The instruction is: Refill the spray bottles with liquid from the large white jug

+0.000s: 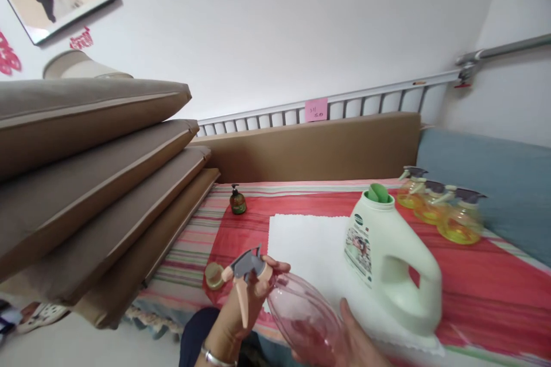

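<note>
I hold a clear pink spray bottle point(301, 312) tilted on its side at the bottom centre. My left hand point(247, 295) is closed round its neck just below the grey trigger head point(246, 266). My right hand point(357, 341) cups the bottle's body from below, fingers wrapped under it. A large pale green detergent jug point(390, 258) with an open green spout stands just right of the bottle on a white cloth point(303, 241). A small gold cap point(213, 274) lies to the left of my left hand.
A red striped cover point(482, 281) lies over the surface. Three yellow spray bottles point(439, 209) stand at the back right, a small dark pump bottle point(237, 200) at the back left. Stacked brown cushions point(99, 183) lean at the left. A railing point(344, 106) runs behind.
</note>
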A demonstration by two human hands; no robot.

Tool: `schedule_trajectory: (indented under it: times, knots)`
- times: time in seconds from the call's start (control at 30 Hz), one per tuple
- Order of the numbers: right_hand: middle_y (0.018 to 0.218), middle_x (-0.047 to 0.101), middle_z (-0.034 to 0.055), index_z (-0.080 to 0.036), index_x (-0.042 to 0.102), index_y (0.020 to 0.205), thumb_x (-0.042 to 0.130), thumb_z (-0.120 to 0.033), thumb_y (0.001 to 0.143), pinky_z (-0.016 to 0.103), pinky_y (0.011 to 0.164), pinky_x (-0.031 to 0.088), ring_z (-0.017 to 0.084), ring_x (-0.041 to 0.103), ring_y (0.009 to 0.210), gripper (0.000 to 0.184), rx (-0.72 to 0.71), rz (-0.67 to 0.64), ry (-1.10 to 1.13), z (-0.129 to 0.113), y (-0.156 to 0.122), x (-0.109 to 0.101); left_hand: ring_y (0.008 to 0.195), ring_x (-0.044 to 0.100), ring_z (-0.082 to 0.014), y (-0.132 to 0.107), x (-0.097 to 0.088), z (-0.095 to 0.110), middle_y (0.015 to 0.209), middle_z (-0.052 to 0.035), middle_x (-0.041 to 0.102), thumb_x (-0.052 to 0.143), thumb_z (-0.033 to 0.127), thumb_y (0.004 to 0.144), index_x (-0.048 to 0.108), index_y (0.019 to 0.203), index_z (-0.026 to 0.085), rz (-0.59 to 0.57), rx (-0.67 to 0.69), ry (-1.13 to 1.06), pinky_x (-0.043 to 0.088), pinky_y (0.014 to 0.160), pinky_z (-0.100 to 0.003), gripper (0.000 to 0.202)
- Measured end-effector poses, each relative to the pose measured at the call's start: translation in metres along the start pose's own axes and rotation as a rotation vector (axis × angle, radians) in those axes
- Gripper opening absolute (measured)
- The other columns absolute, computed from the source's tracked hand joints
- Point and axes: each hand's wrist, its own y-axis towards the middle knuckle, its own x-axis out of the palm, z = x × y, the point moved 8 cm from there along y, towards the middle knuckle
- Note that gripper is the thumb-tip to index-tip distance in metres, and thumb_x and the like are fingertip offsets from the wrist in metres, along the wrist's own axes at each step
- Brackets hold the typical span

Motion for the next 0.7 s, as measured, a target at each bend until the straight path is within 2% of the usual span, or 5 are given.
schedule_trajectory:
  times: [0.1,0.23,0.5,0.63,0.7]
  knots:
    - [0.102,0.071,0.0118,-0.014,0.062,0.108,0.052,-0.065,0.077,0.028,0.062,0.053,0.023,0.068,0.083,0.060,0.067,-0.062,0.165,0.008,0.004,0.024,0.091,0.063,-0.0313,-0.009,0.014,0.007,0.090,-0.0128,0.071,0.066,0.054,0.066,0.067,0.084,0.018,-0.006,-0.035,0.110,0.044,0.087,-0.048,0.041]
    - [0.105,0.069,0.0100,-0.021,0.057,0.116,0.061,-0.056,0.076,0.033,0.060,0.053,0.025,0.067,0.081,0.053,0.033,-0.041,0.218,0.014,0.002,0.016,0.088,0.063,-0.0305,-0.011,0.030,0.016,0.084,-0.0128,0.071,0.069,0.040,0.068,0.064,0.070,0.015,-0.034,0.000,0.225,0.043,0.088,-0.047,0.025]
    - [0.135,0.047,0.0055,-0.035,0.052,0.117,0.090,-0.035,0.040,0.038,0.088,0.043,0.030,0.048,0.117,0.086,-0.758,0.353,-0.123,-0.034,-0.024,-0.021,0.071,0.065,-0.0216,0.003,0.027,-0.017,0.063,-0.0035,0.067,0.065,0.029,0.073,0.059,0.060,0.017,0.267,0.046,-0.083,0.046,0.085,-0.044,0.019]
    - [0.115,0.061,0.0119,-0.031,0.042,0.125,0.065,-0.069,0.061,0.040,0.069,0.050,0.032,0.061,0.098,0.077,-0.275,0.174,0.067,-0.008,-0.016,-0.009,0.068,0.064,-0.0211,0.003,0.033,-0.010,0.059,-0.0032,0.064,0.067,0.029,0.070,0.060,0.058,0.016,0.290,0.107,-0.014,0.049,0.080,-0.041,0.019]
    - [0.103,0.065,0.0137,-0.027,0.037,0.129,0.055,-0.071,0.069,0.036,0.060,0.050,0.030,0.067,0.082,0.077,-0.085,0.065,0.079,0.006,-0.014,0.000,0.067,0.064,-0.0215,0.002,0.034,-0.003,0.058,-0.0033,0.063,0.066,0.028,0.071,0.060,0.058,0.016,0.262,0.133,0.024,0.050,0.078,-0.041,0.019]
